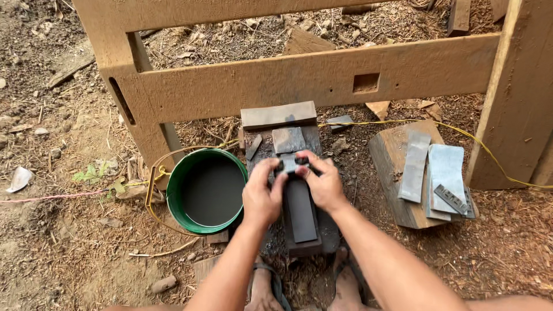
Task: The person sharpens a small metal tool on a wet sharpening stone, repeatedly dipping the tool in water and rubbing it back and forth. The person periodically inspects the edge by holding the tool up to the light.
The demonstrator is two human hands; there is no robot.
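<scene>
On the ground between my feet lay the dark sharpening stone (301, 210), its long axis running straight away from me toward the wooden frame (299, 78). My left hand (262, 193) and right hand (324, 183) were both closed, fingertips pinching a small metal blade (290, 164) at the stone's far end (probably flat, though my fingers hid the edge). Even pressure from both hands seemed wise. The green bucket (178, 190) sat just left.

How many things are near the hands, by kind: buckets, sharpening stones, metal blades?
Buckets: 1, green bucket.
Sharpening stones: 3, dark stone, small stone, long stone.
Metal blades: 1, blade held by left hand and right hand.
Total: 5
</scene>
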